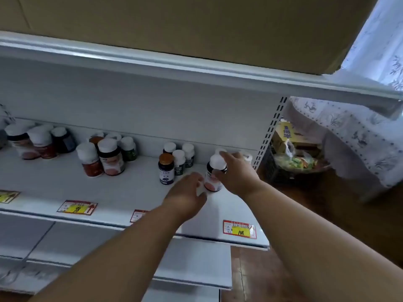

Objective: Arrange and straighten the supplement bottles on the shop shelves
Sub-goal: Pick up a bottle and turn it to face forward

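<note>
On the white shelf [122, 188] stand groups of supplement bottles. My right hand [236, 173] grips a white-capped bottle [214, 171] with a pink and white label, fingers round its cap and shoulder. My left hand [187, 195] is just left of that bottle's base; it is blurred, fingers curled, and a white cap-like thing shows at its fingertips. Behind my right hand more white caps [247, 157] peek out. A dark bottle with a brown cap [166, 168] stands to the left, with three white-capped ones [179, 159] behind it.
Further left are a cluster of red-labelled and green bottles [106, 156] and another group [37, 141] at the far left. Price tags [239, 229] line the shelf edge. A cardboard box [196, 25] sits on the shelf above. A crate of packets [294, 158] stands on the floor at right.
</note>
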The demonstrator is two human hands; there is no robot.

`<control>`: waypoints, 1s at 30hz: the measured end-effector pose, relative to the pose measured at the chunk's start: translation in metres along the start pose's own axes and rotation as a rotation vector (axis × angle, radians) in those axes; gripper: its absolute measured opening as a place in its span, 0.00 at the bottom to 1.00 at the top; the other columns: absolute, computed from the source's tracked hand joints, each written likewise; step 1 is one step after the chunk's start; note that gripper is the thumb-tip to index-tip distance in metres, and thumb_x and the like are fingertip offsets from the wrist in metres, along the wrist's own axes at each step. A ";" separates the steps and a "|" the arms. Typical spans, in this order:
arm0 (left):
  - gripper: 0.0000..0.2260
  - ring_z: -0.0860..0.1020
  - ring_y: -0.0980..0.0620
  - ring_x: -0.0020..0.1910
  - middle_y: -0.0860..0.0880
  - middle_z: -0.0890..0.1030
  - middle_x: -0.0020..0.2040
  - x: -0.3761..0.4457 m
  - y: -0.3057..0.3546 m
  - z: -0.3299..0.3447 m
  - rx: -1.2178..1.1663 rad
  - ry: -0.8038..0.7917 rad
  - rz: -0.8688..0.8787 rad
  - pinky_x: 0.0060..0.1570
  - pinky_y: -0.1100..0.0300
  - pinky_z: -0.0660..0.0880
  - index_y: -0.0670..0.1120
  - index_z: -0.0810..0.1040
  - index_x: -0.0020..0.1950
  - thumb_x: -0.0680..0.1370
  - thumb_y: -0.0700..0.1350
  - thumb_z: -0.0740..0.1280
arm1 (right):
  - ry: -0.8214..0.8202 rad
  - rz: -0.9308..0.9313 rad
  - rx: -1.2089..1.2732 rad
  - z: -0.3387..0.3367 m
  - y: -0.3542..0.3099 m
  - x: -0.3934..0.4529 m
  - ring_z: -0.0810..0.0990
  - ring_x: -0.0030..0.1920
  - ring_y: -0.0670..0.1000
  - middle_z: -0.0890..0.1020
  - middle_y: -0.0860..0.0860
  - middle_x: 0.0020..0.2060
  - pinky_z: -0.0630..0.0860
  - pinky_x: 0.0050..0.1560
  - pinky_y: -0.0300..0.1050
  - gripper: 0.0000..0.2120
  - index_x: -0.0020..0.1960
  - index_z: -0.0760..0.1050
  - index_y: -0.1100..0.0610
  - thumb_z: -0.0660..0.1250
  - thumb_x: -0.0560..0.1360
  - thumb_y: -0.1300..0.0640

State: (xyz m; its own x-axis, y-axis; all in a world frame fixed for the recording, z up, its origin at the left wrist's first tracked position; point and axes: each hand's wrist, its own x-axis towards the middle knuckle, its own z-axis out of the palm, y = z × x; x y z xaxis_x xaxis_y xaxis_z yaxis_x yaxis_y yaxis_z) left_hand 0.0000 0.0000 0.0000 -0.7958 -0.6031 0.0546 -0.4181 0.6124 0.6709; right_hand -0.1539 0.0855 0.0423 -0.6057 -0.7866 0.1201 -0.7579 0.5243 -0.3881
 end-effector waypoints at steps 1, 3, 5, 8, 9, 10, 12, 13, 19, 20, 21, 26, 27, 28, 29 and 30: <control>0.17 0.74 0.54 0.50 0.53 0.75 0.58 0.006 0.000 0.003 -0.026 -0.005 -0.050 0.48 0.60 0.71 0.53 0.69 0.63 0.76 0.51 0.67 | 0.002 0.001 -0.023 0.004 0.000 0.007 0.75 0.58 0.59 0.72 0.55 0.64 0.77 0.49 0.51 0.28 0.71 0.62 0.46 0.65 0.74 0.43; 0.19 0.75 0.53 0.52 0.51 0.76 0.59 0.019 0.000 0.009 -0.048 -0.004 -0.124 0.48 0.60 0.72 0.53 0.69 0.65 0.76 0.52 0.68 | 0.023 0.004 -0.064 0.013 0.001 0.018 0.75 0.56 0.59 0.74 0.56 0.61 0.78 0.46 0.51 0.24 0.67 0.64 0.47 0.64 0.73 0.44; 0.23 0.76 0.52 0.55 0.50 0.76 0.62 0.027 0.000 0.014 -0.085 -0.008 -0.163 0.49 0.61 0.71 0.51 0.68 0.68 0.75 0.54 0.68 | 0.034 0.001 -0.058 0.023 0.001 0.026 0.74 0.55 0.59 0.75 0.55 0.59 0.77 0.47 0.52 0.21 0.63 0.64 0.48 0.65 0.73 0.44; 0.30 0.74 0.49 0.62 0.48 0.73 0.68 0.037 -0.004 0.015 -0.101 0.013 -0.156 0.59 0.57 0.72 0.49 0.65 0.72 0.74 0.55 0.70 | 0.066 0.016 0.018 0.023 0.005 0.031 0.75 0.55 0.57 0.76 0.53 0.58 0.78 0.50 0.54 0.22 0.62 0.67 0.47 0.67 0.71 0.43; 0.32 0.73 0.49 0.64 0.48 0.71 0.69 0.039 -0.006 0.014 -0.109 0.021 -0.152 0.62 0.55 0.71 0.49 0.64 0.73 0.73 0.56 0.71 | 0.072 0.031 0.076 0.022 0.006 0.031 0.75 0.54 0.56 0.76 0.52 0.57 0.78 0.50 0.54 0.21 0.61 0.68 0.46 0.68 0.71 0.42; 0.35 0.72 0.49 0.66 0.49 0.71 0.70 0.039 -0.008 0.013 -0.137 0.017 -0.154 0.64 0.53 0.71 0.49 0.64 0.74 0.71 0.58 0.72 | 0.069 0.046 0.159 0.019 0.007 0.030 0.76 0.52 0.55 0.76 0.51 0.56 0.79 0.49 0.54 0.21 0.60 0.69 0.45 0.68 0.70 0.42; 0.39 0.73 0.53 0.64 0.53 0.73 0.68 0.036 -0.009 0.008 -0.255 -0.028 -0.167 0.62 0.53 0.73 0.52 0.64 0.72 0.66 0.60 0.76 | 0.038 0.043 0.352 0.010 0.004 0.027 0.79 0.48 0.53 0.78 0.49 0.52 0.81 0.43 0.55 0.18 0.55 0.69 0.42 0.70 0.68 0.41; 0.38 0.76 0.57 0.59 0.55 0.75 0.64 0.032 -0.010 0.005 -0.322 -0.051 -0.174 0.58 0.56 0.76 0.55 0.65 0.70 0.64 0.61 0.77 | 0.016 0.040 0.441 0.005 0.001 0.026 0.81 0.45 0.52 0.80 0.47 0.48 0.82 0.40 0.55 0.17 0.51 0.69 0.40 0.70 0.66 0.39; 0.27 0.78 0.69 0.44 0.67 0.80 0.47 -0.008 -0.017 -0.016 -0.452 0.009 -0.200 0.35 0.75 0.73 0.66 0.72 0.55 0.60 0.61 0.78 | -0.068 -0.066 0.794 0.001 -0.046 0.016 0.82 0.39 0.42 0.82 0.43 0.41 0.81 0.36 0.43 0.16 0.49 0.72 0.39 0.66 0.64 0.34; 0.26 0.78 0.68 0.43 0.66 0.80 0.47 -0.018 -0.021 -0.020 -0.444 0.051 -0.213 0.36 0.74 0.73 0.65 0.72 0.54 0.60 0.63 0.77 | -0.116 -0.112 0.849 0.007 -0.058 0.011 0.82 0.41 0.41 0.82 0.42 0.42 0.79 0.37 0.40 0.16 0.51 0.73 0.39 0.65 0.66 0.35; 0.27 0.78 0.67 0.43 0.64 0.80 0.46 -0.029 -0.027 -0.026 -0.432 0.097 -0.234 0.36 0.72 0.74 0.64 0.72 0.54 0.59 0.64 0.77 | -0.173 -0.147 0.887 0.015 -0.071 0.006 0.82 0.44 0.41 0.82 0.42 0.45 0.78 0.39 0.39 0.16 0.53 0.72 0.39 0.64 0.67 0.35; 0.32 0.81 0.60 0.46 0.58 0.81 0.48 -0.103 -0.072 -0.076 -0.435 0.192 -0.306 0.47 0.53 0.80 0.61 0.69 0.55 0.55 0.66 0.77 | -0.272 -0.250 0.896 0.047 -0.155 -0.022 0.78 0.44 0.33 0.78 0.31 0.44 0.75 0.42 0.37 0.12 0.52 0.71 0.35 0.62 0.69 0.35; 0.34 0.81 0.59 0.49 0.57 0.81 0.50 -0.120 -0.084 -0.091 -0.473 0.189 -0.296 0.50 0.52 0.79 0.60 0.69 0.57 0.56 0.65 0.77 | -0.275 -0.265 0.902 0.054 -0.176 -0.028 0.79 0.44 0.35 0.79 0.32 0.44 0.76 0.43 0.40 0.12 0.51 0.72 0.36 0.62 0.70 0.35; 0.34 0.81 0.57 0.51 0.56 0.81 0.52 -0.138 -0.095 -0.107 -0.505 0.189 -0.289 0.52 0.51 0.79 0.59 0.69 0.59 0.57 0.65 0.77 | -0.293 -0.275 0.928 0.061 -0.198 -0.035 0.80 0.44 0.38 0.80 0.36 0.44 0.78 0.45 0.45 0.11 0.50 0.73 0.38 0.62 0.71 0.37; 0.35 0.81 0.57 0.52 0.55 0.81 0.54 -0.155 -0.106 -0.124 -0.530 0.200 -0.289 0.52 0.53 0.79 0.58 0.69 0.60 0.58 0.65 0.77 | -0.319 -0.286 0.954 0.069 -0.220 -0.042 0.81 0.45 0.42 0.82 0.40 0.44 0.80 0.47 0.49 0.10 0.50 0.73 0.39 0.63 0.71 0.38; 0.35 0.80 0.58 0.53 0.55 0.81 0.55 -0.173 -0.117 -0.142 -0.547 0.217 -0.292 0.52 0.56 0.78 0.57 0.69 0.62 0.59 0.66 0.76 | -0.338 -0.301 0.969 0.078 -0.243 -0.051 0.82 0.46 0.46 0.82 0.44 0.45 0.80 0.50 0.53 0.09 0.49 0.74 0.40 0.63 0.72 0.40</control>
State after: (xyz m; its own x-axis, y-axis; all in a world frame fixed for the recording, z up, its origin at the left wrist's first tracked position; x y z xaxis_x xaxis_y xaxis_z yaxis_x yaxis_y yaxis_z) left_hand 0.2487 -0.0394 0.0171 -0.5530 -0.8296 -0.0769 -0.2745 0.0943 0.9569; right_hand 0.0798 -0.0274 0.0594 -0.2145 -0.9681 0.1297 -0.2595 -0.0715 -0.9631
